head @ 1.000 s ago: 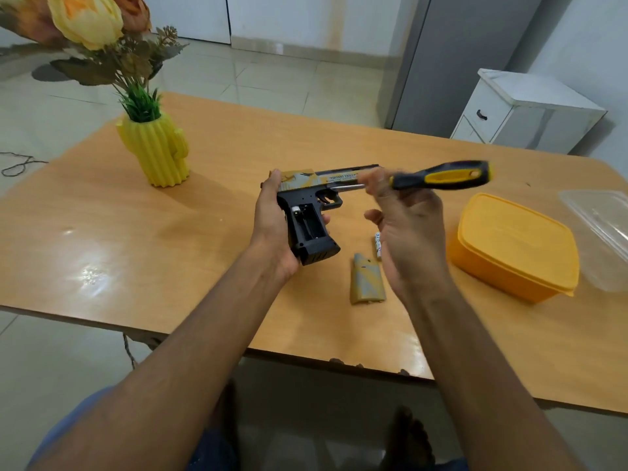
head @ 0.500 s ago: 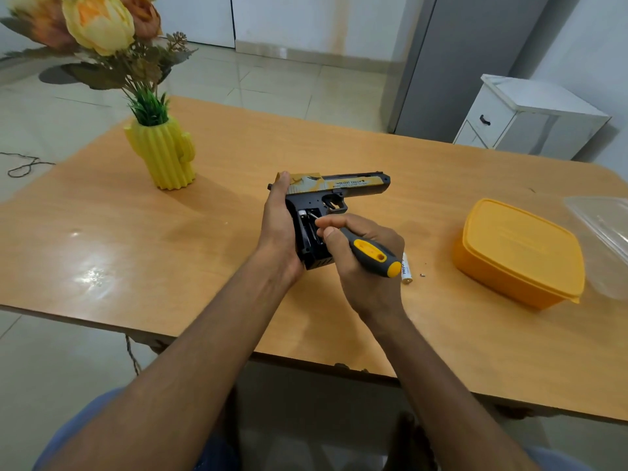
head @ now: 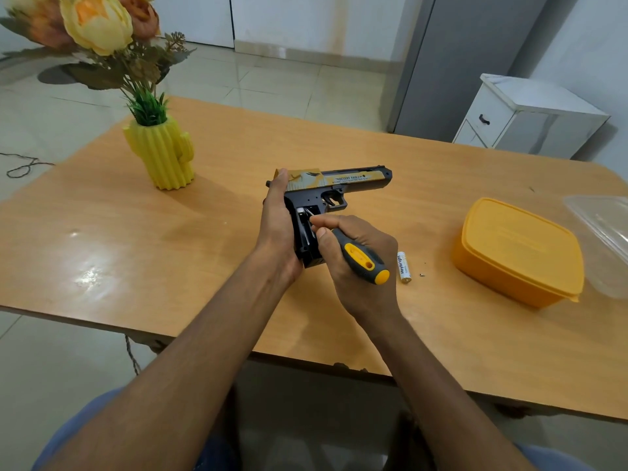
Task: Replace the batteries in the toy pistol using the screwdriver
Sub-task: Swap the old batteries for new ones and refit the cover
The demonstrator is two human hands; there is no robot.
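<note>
My left hand (head: pixel 277 229) grips the black and tan toy pistol (head: pixel 343 181) by the back of its handle, barrel pointing right, just above the wooden table (head: pixel 136 239). The battery bay (head: pixel 306 226) in the handle lies uncovered. My right hand (head: pixel 356 263) holds the black and yellow screwdriver (head: pixel 363 260), its metal tip poked into the top of the bay. A white AA battery (head: pixel 403 266) lies on the table right of that hand, and a tiny screw (head: pixel 421 275) sits beside it. The tan bay cover is hidden behind my right hand.
A yellow lidded box (head: pixel 520 249) stands at the right, with a clear plastic lid (head: pixel 605 232) beyond it at the table's edge. A yellow cactus vase (head: pixel 163 154) with flowers stands at the far left. A white cabinet (head: pixel 523 117) is behind the table.
My right hand has swung the screwdriver down from beside the barrel and put its tip into the battery bay. The pistol has sunk a little towards the table.
</note>
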